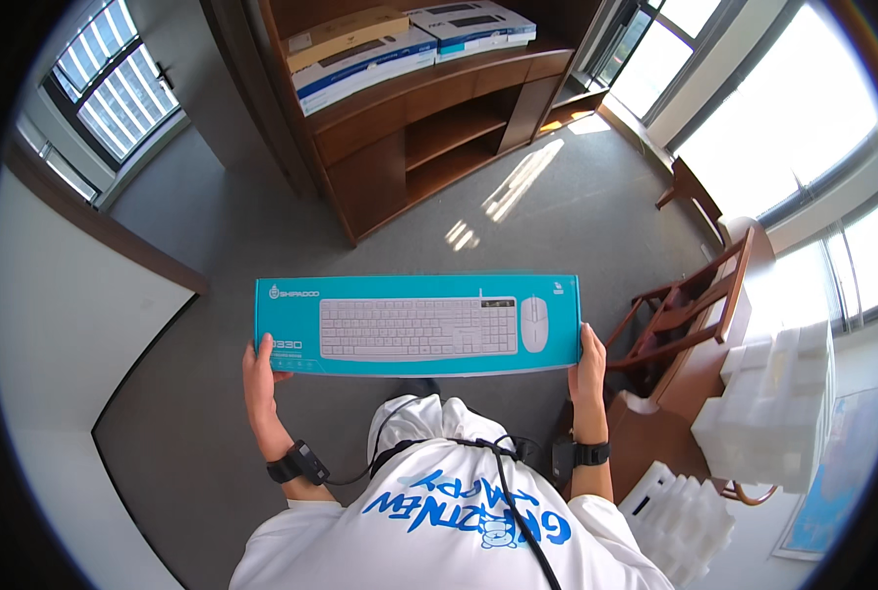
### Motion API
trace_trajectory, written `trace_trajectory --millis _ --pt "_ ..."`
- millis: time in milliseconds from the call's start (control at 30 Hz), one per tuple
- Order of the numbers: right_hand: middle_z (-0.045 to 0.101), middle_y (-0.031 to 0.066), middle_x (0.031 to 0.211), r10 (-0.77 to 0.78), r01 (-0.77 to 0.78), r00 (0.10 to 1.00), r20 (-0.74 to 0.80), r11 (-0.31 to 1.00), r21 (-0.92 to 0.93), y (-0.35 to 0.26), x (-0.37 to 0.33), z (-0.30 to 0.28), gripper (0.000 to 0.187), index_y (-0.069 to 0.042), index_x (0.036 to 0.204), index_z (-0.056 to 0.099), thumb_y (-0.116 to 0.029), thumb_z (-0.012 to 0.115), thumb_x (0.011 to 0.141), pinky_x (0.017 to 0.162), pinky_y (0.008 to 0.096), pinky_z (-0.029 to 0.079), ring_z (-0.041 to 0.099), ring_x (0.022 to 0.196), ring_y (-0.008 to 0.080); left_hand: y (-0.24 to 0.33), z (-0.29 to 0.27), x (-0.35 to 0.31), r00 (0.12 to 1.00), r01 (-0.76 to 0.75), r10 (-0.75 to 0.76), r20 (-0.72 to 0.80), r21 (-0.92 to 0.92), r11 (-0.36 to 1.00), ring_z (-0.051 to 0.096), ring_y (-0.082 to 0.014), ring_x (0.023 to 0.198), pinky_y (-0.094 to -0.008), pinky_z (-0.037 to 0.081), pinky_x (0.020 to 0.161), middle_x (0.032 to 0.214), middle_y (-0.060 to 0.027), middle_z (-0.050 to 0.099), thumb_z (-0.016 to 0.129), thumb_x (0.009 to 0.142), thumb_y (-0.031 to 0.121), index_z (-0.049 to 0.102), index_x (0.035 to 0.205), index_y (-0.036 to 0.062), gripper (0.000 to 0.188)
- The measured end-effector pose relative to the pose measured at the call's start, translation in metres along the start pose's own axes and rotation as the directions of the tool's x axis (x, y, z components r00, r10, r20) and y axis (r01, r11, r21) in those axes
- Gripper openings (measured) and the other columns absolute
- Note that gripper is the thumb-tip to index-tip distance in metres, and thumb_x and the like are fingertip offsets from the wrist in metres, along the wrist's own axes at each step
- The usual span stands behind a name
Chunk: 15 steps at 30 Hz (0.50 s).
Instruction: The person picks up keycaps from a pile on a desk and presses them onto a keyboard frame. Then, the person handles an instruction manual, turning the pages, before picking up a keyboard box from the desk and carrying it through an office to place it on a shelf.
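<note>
A long, flat turquoise keyboard-and-mouse box (414, 285) is held level in front of my body, its printed face with a white keyboard and mouse turned up. My left hand (260, 372) grips its near left corner, the thumb on the edge and some fingers hidden underneath. At the right end my right hand (586, 366) clasps the short side, with most of its fingers out of sight behind the box. Both wrists wear black straps with small devices.
Ahead stands a brown wooden cabinet (365, 192) with several flat boxes (370, 64) on top. To the right are a wooden chair (680, 305) and stacked white foam pieces (768, 413). A white wall (75, 324) bounds the left, beside a doorway. Windows line the right.
</note>
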State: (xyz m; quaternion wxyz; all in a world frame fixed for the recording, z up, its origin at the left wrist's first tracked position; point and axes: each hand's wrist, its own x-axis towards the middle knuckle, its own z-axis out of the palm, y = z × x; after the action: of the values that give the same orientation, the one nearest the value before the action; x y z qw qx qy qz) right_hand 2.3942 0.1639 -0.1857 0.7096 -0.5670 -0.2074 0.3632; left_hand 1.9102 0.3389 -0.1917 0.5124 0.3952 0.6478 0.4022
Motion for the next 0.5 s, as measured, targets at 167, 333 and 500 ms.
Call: trace_trajectory --millis 167,333,500 --pt "0.064 0.0004 0.097 -0.056 0.058 0.982 -0.178 0.998 0.002 -0.044 0.115 -0.002 0.030 0.000 0.106 0.064 -0.025 0.047 0.106 0.078 0.0246 0.046 0.058 0.089 0.0070 0.107 0.133 0.102 0.987 -0.077 0.064 0.150 0.083 0.994 0.067 -0.0141 0.072 -0.0264 0.055 0.055 0.094 -0.0084 0.068 0.053 0.099 0.041 0.057 0.121 -0.0005 0.047" --pt "0.064 -0.0005 0.096 -0.017 0.039 0.978 -0.206 0.994 0.103 -0.040 0.222 -0.020 0.027 -0.002 0.105 0.064 -0.024 0.048 0.105 0.077 0.0254 0.047 0.059 0.086 0.0076 0.183 0.243 0.183 0.947 -0.257 0.224 0.229 0.129 0.958 0.069 -0.0155 0.076 -0.0278 0.058 0.057 0.096 -0.0091 0.069 0.054 0.098 0.041 0.057 0.119 -0.0018 0.048" --pt "0.062 -0.0017 0.091 0.142 -0.139 0.984 -0.108 0.990 0.038 -0.071 0.364 -0.039 0.020 -0.005 0.101 0.061 -0.021 0.051 0.104 0.072 0.0239 0.046 0.057 0.082 0.0071 0.217 0.319 0.236 0.940 -0.153 0.155 0.305 -0.029 0.988 0.071 -0.0179 0.083 -0.0301 0.061 0.059 0.101 -0.0106 0.069 0.058 0.096 0.037 0.055 0.122 -0.0010 0.047"
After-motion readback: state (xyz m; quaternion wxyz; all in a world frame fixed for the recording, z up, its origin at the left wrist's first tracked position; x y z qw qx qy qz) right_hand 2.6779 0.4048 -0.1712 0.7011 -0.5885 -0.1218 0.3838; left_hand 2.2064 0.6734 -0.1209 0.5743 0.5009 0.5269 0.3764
